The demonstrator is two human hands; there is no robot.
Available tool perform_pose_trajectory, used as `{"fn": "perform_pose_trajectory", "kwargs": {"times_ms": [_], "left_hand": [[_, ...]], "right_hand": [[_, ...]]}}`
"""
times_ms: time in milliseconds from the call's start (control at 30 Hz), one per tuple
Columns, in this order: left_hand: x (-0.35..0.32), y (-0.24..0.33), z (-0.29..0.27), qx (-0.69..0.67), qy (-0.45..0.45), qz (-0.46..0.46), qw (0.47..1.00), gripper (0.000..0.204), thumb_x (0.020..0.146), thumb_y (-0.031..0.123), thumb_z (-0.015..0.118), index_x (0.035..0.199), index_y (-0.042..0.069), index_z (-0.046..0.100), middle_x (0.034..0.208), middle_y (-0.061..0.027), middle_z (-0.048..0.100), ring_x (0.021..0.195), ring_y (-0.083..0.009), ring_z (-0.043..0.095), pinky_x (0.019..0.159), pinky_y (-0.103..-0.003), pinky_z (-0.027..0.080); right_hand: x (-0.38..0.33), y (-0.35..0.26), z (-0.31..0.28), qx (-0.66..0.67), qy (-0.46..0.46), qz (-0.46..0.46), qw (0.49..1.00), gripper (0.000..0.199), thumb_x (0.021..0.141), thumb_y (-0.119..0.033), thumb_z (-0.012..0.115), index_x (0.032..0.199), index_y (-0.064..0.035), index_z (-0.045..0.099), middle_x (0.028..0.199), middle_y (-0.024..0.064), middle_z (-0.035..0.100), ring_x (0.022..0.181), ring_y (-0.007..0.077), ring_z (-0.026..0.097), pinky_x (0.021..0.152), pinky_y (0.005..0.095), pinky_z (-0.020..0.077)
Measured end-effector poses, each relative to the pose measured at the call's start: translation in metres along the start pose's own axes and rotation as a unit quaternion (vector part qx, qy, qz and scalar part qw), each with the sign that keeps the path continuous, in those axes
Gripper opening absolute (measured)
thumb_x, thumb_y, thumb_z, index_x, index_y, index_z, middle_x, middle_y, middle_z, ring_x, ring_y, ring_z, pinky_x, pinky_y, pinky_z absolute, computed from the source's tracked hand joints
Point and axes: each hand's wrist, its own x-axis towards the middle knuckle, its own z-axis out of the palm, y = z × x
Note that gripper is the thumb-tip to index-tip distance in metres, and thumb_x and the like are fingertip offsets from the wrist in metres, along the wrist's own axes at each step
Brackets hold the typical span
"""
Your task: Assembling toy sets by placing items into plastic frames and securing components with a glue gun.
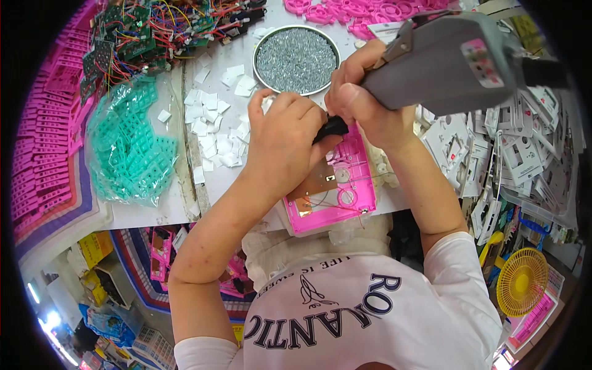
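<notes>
A pink plastic casing [367,185] lies open in front of me, with thin wires and a brown board [314,185] inside. My left hand [287,135] is over its upper left part, thumb and fingers closed on a small black piece [333,128] whose kind I cannot make out. Just to the right, my right hand [370,98] has its fingers curled at the front end of a grey electric screwdriver [438,65]. The tool's body slants up to the right, close to the camera, with a black cable behind it. Its tip is hidden by my hands.
A round tin of small metal screws [296,58] stands beyond my hands. White square pieces [213,123] lie left, beside a bag of turquoise parts [132,148]. Wired circuit boards [148,37] and pink casings [46,129] pile farther left. White panels [518,148] and a yellow fan [522,282] are right.
</notes>
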Motion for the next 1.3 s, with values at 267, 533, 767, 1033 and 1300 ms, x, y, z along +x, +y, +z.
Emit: {"fn": "perform_pose_trajectory", "kwargs": {"times_ms": [267, 533, 767, 1033, 1300], "left_hand": [[-0.017, 0.019, -0.07, -0.071, -0.007, 0.01, 0.997, 0.032, 0.076, 0.013, 0.079, 0.1, 0.003, 0.061, 0.111, -0.0148, 0.066, 0.098, -0.0351, 0.065, 0.086, -0.044, 0.054], [-0.133, 0.049, -0.225, 0.178, -0.363, -0.239, 0.883, 0.045, 0.072, 0.012, 0.082, 0.112, 0.002, 0.064, 0.117, -0.0161, 0.066, 0.108, -0.0371, 0.062, 0.1, -0.048, 0.047], [-0.13, 0.045, -0.185, 0.062, -0.32, -0.216, 0.92, 0.056, 0.075, 0.02, 0.083, 0.125, 0.004, 0.063, 0.122, -0.0172, 0.065, 0.112, -0.0385, 0.062, 0.097, -0.046, 0.049], [-0.063, 0.006, -0.077, -0.055, -0.047, -0.045, 0.996, 0.055, 0.082, 0.014, 0.077, 0.133, 0.007, 0.059, 0.131, -0.0165, 0.062, 0.12, -0.0353, 0.06, 0.099, -0.044, 0.05], [-0.038, -0.008, 0.009, -0.08, -0.063, 0.126, 0.987, 0.039, 0.075, 0.013, 0.076, 0.111, 0.006, 0.066, 0.119, -0.0115, 0.064, 0.112, -0.0327, 0.06, 0.102, -0.045, 0.046]], "right_hand": [[0.079, -0.042, -0.03, 0.173, 0.127, 0.21, 0.954, 0.051, 0.094, -0.015, 0.066, 0.138, 0.0049, 0.049, 0.08, 0.0088, 0.066, 0.068, 0.0165, 0.063, 0.066, 0.0302, 0.0531], [0.117, 0.131, -0.154, -0.513, -0.101, -0.017, 0.853, 0.033, 0.089, -0.028, 0.069, 0.117, -0.0112, 0.074, 0.103, 0.0074, 0.071, 0.08, 0.0307, 0.063, 0.084, 0.0407, 0.0546], [0.098, 0.126, -0.114, -0.64, -0.123, -0.068, 0.756, 0.019, 0.085, -0.017, 0.068, 0.102, -0.0098, 0.075, 0.091, 0.0092, 0.073, 0.081, 0.0286, 0.067, 0.077, 0.0436, 0.0553], [-0.001, 0.008, -0.075, -0.306, -0.269, 0.134, 0.904, 0.016, 0.088, -0.012, 0.076, 0.102, -0.005, 0.077, 0.088, 0.0072, 0.074, 0.08, 0.0153, 0.069, 0.069, 0.0286, 0.0533], [-0.063, -0.031, -0.044, -0.214, -0.248, 0.223, 0.918, 0.015, 0.086, -0.01, 0.077, 0.1, -0.0036, 0.077, 0.083, 0.0061, 0.074, 0.066, 0.0154, 0.066, 0.059, 0.0275, 0.0507]]}}
